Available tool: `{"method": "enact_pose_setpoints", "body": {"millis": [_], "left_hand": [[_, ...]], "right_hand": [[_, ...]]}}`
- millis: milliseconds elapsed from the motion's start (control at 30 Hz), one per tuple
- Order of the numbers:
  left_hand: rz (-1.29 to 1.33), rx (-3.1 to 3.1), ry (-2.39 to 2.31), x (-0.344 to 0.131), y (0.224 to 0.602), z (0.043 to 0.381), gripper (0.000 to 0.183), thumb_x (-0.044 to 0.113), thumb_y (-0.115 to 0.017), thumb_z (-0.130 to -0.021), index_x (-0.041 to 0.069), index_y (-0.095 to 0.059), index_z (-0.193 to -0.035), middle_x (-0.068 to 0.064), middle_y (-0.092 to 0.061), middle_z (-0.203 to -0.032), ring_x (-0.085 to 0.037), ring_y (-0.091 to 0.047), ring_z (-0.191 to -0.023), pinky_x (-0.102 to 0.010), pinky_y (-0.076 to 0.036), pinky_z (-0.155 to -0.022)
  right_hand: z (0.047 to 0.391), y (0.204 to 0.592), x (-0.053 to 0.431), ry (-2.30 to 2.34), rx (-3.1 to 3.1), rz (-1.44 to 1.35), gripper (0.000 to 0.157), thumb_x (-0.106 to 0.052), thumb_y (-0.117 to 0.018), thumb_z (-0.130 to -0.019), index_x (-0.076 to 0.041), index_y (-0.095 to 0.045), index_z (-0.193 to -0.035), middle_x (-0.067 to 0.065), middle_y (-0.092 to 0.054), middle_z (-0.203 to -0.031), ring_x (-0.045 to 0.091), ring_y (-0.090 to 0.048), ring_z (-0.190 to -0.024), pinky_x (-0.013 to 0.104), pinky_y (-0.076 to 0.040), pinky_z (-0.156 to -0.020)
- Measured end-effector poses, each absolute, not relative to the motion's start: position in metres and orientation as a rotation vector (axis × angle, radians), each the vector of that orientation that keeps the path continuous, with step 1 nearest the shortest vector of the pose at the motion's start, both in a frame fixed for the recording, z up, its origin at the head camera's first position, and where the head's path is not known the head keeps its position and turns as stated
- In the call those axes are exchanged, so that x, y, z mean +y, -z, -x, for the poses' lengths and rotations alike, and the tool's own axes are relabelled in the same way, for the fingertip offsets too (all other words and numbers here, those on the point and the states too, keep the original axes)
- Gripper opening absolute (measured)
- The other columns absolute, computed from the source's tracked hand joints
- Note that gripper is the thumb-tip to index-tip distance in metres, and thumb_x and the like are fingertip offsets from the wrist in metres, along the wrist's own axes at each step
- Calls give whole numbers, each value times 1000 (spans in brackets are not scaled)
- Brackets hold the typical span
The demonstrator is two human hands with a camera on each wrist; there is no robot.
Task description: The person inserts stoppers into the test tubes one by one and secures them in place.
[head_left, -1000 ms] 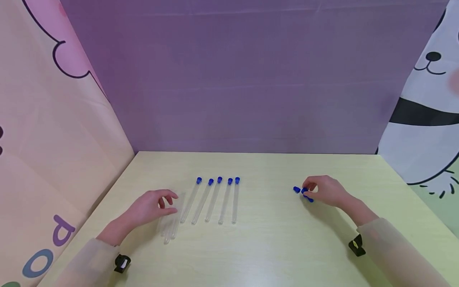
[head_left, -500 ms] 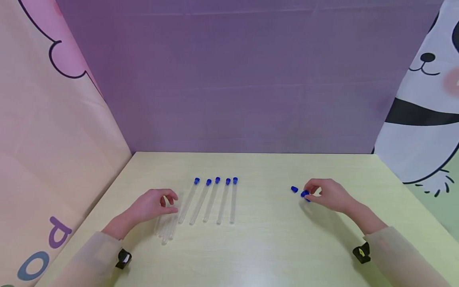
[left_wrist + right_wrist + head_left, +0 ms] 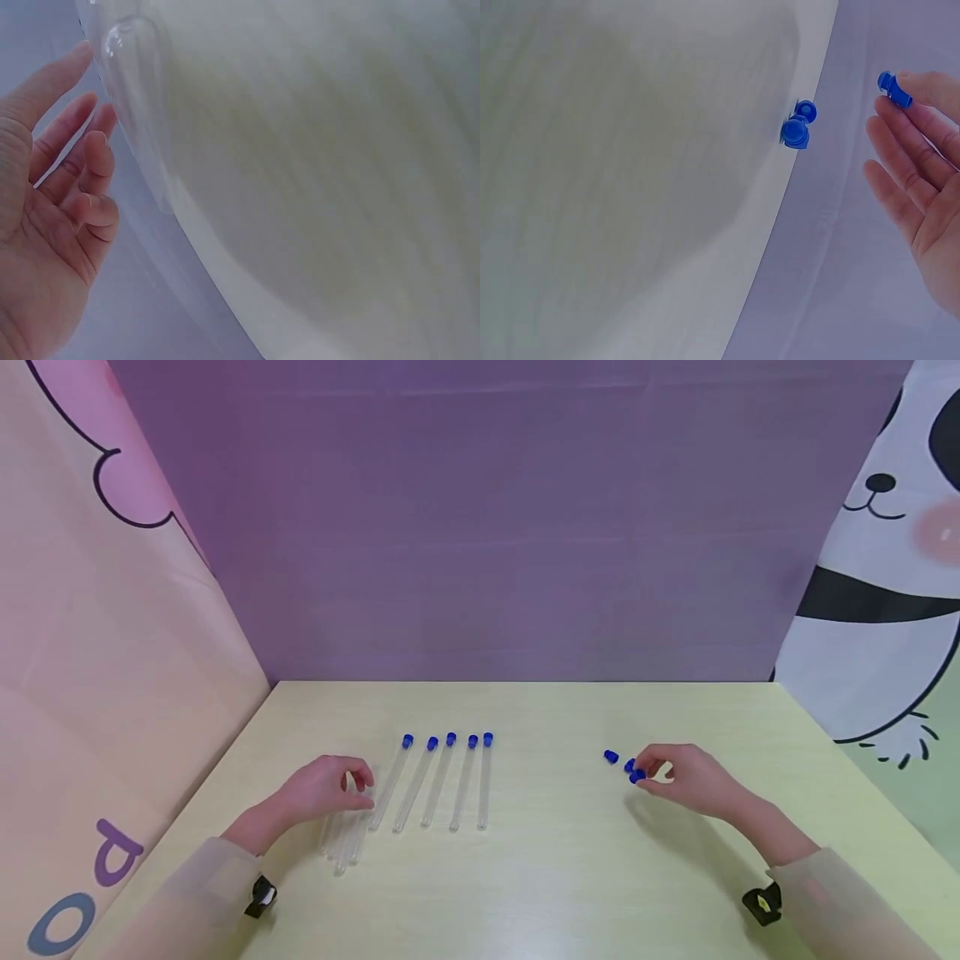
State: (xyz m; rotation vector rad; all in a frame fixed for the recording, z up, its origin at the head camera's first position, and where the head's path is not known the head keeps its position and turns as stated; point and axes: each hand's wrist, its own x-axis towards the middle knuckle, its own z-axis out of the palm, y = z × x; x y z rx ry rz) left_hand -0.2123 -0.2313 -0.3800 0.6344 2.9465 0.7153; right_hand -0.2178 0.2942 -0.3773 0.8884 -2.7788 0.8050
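Observation:
My right hand (image 3: 690,781) pinches a blue cap (image 3: 895,89) between thumb and forefinger, raised off the table. Beside it on the table lie loose blue caps (image 3: 611,757), seen bunched together in the right wrist view. Over several clear uncapped test tubes (image 3: 341,857) at the left, my left hand (image 3: 322,792) hovers with bent fingers and a gap between thumb and forefinger. It holds nothing. The left wrist view shows the rounded end of a clear tube (image 3: 135,52) near those fingertips. The left hand hides the tubes' upper ends in the head view.
Several clear tubes with blue caps (image 3: 438,785) lie side by side at the table's middle-left, caps pointing away from me. The pale wooden table (image 3: 555,860) backs onto a purple cloth wall (image 3: 480,527). Printed panels flank both sides.
The right hand has lifted a blue cap and drawn slightly toward me, apart from the loose caps. The left hand has barely moved. The whole head view has shifted slightly.

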Motion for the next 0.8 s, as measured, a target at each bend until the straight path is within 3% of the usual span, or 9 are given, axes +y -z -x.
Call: {"method": "enact_pose_setpoints", "body": {"millis": [800], "left_hand": [[-586, 2923, -721, -237, 383, 214, 29, 20, -82, -78, 10, -62, -97, 6, -59, -81, -13, -51, -70, -30, -43, -62]], "right_hand": [[208, 377, 296, -823, -2782, -890, 16, -9, -77, -83, -16, -68, -94, -15, -64, -87, 12, -61, -82, 35, -52, -71]]}}
